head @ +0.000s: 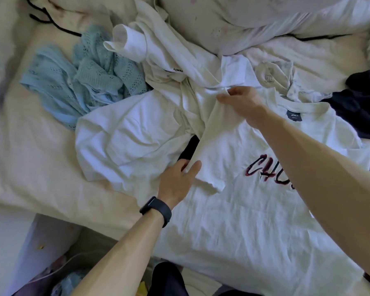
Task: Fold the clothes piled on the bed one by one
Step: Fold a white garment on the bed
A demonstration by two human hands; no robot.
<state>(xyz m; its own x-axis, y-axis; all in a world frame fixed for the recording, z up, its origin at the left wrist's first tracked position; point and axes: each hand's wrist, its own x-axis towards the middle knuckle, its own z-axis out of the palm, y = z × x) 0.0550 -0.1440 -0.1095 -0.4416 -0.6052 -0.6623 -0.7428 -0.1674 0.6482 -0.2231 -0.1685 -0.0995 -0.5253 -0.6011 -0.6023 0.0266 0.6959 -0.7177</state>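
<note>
the white t-shirt lies print-up on the bed, right hand pinching its sleeve at the shoulder, left hand gripping the cuff; the fold likely goes best with the sleeve pulled taut and laid straight across the chest.

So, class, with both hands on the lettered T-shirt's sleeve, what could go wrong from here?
The T-shirt is creased; folding the sleeve in now may set wrinkles.
The left hand grips near another white shirt and could drag it along.
The right hand pinches little cloth, which might slip.
</note>
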